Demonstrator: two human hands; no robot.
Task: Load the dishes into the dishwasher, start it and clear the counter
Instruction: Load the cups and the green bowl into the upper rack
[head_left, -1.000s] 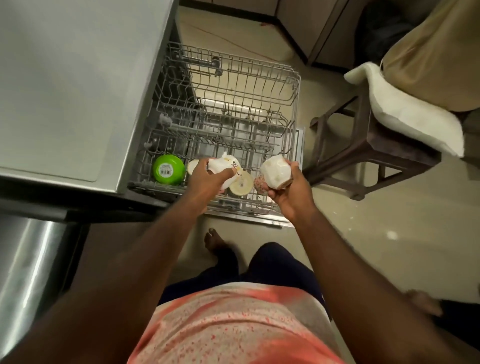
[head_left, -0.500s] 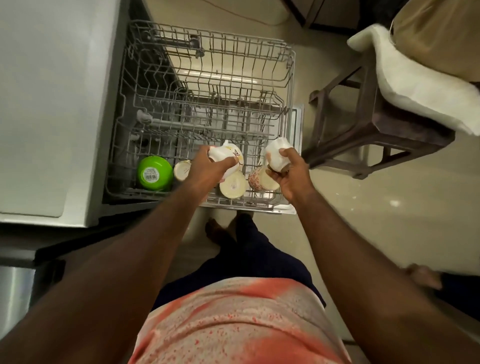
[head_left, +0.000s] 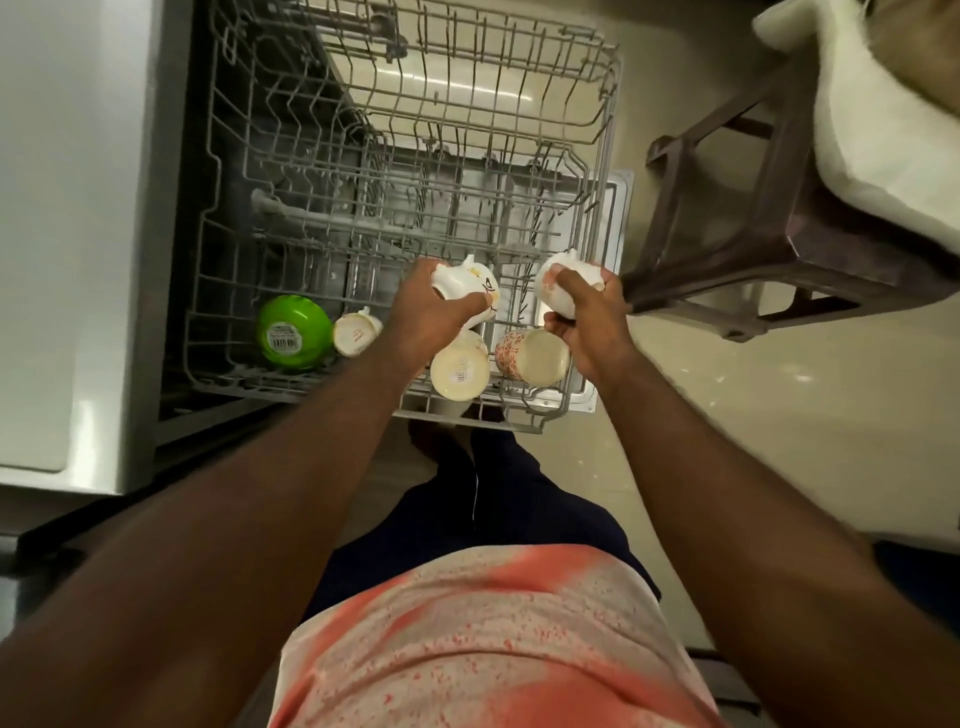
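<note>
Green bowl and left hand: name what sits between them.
In the head view, a small cream cup with red print, beside the green bowl.

Five cups (head_left: 467, 291) (head_left: 566, 293) (head_left: 356, 336) (head_left: 460, 371) (head_left: 535, 358) (two held, three racked), one green bowl (head_left: 293, 332), one wire rack (head_left: 605, 156), one stool (head_left: 727, 260).

Rack (head_left: 607, 156) far half bare wire; near row crowded by bowl (head_left: 293, 332), cups (head_left: 460, 371); stool (head_left: 727, 249) just beside right edge.
</note>
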